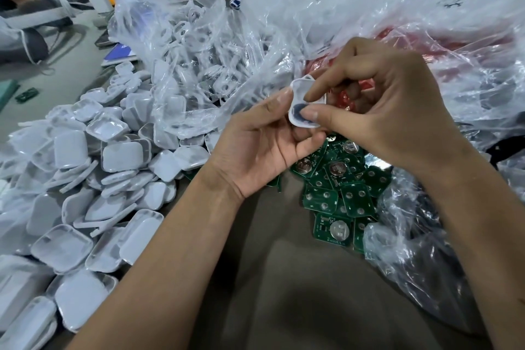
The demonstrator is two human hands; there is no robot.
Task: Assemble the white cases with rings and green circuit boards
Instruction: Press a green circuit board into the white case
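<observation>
A: Where is the white case half (305, 105) held?

B: It is held between both hands, above the heap of green circuit boards (338, 193), which are spread on the desk (284, 293) directly beneath the hands. The case is gripped by the left hand (264, 148), thumb on its left rim, fingers curled under it. Its hollow side is turned up toward the camera, and its long axis runs from near-left to far-right, the small loop end pointing away.

A: And the right hand (389, 113)?

B: A dark ring (298, 108) is pressed into the hollow by the right forefinger and thumb, the other fingers being curled behind.

A: What is the next move judged to turn on?

B: A board is probably needed next. The boards lie just below and toward the person, nearer the right hand. More white case halves (85, 179) are piled toward the left edge, and more are seen in a clear plastic bag (184, 37) farther back.
</observation>
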